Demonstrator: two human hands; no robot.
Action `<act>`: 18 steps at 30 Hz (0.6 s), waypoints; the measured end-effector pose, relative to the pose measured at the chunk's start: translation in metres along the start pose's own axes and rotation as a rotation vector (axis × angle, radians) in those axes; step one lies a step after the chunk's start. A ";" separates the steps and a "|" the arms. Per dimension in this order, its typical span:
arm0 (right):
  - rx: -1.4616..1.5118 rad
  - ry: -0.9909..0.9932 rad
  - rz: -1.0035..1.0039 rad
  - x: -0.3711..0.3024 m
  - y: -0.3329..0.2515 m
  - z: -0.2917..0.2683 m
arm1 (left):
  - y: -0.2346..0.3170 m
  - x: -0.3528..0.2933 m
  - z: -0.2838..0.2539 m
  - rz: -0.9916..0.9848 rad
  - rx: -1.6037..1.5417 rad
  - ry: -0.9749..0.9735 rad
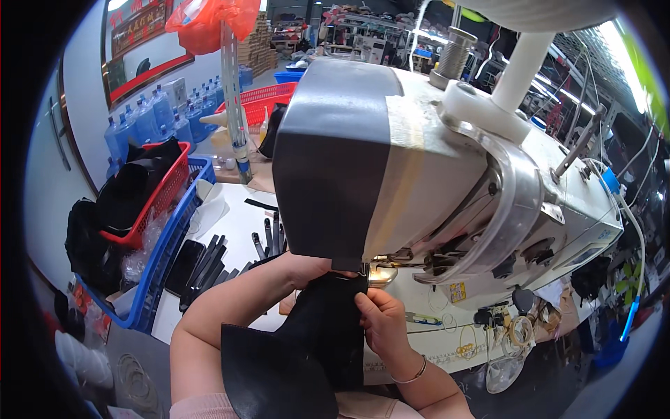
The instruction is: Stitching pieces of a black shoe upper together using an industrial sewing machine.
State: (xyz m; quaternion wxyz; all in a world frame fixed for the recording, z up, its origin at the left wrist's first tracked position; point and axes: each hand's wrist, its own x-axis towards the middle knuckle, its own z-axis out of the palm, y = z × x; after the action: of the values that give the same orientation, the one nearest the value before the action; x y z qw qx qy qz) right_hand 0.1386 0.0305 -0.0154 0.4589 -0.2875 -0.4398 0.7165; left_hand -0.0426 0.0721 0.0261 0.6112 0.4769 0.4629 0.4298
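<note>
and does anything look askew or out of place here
Mildly, yes: at left, the red basket seems tilted, in or on the blue basket, and black goods bulge over the red rim; the lens may exaggerate the slant. Nothing looks odd about the black piece in the right hand.

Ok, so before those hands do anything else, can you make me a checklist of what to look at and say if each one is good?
1. Right hand pinching the edge of the black piece: ok.
2. Left hand gripping well: cannot tell, its fingers are hidden.
3. Top of the black piece up at the sewing machine: ok.
4. Whole black piece lying flat: not ok, its lower part droops over the pink clothes.
5. Light glowing under the machine: ok.
6. Bracelet clear of the black piece: ok, it sits on the right wrist.
</note>
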 end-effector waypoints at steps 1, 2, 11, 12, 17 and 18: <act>-0.003 -0.002 0.004 0.000 0.001 -0.001 | 0.001 -0.001 0.002 0.034 -0.035 0.016; -0.014 -0.001 -0.002 0.001 0.003 -0.002 | 0.001 -0.002 0.002 0.033 -0.039 0.019; -0.187 0.013 -0.077 -0.008 0.006 -0.006 | 0.006 0.001 0.003 0.115 -0.027 0.000; -0.297 0.015 -0.114 -0.010 0.006 -0.007 | 0.003 0.002 0.002 0.116 -0.007 0.026; -0.351 0.021 -0.166 -0.006 0.005 -0.005 | 0.005 0.013 0.001 0.108 0.044 0.047; -0.344 0.032 -0.182 -0.004 0.002 -0.002 | 0.013 0.019 -0.001 0.108 0.055 0.047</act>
State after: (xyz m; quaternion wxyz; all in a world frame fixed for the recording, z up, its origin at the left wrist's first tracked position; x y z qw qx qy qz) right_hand 0.1410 0.0275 -0.0185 0.4729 -0.3319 -0.5726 0.5816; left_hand -0.0405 0.0931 0.0360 0.5629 0.5075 0.4622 0.4604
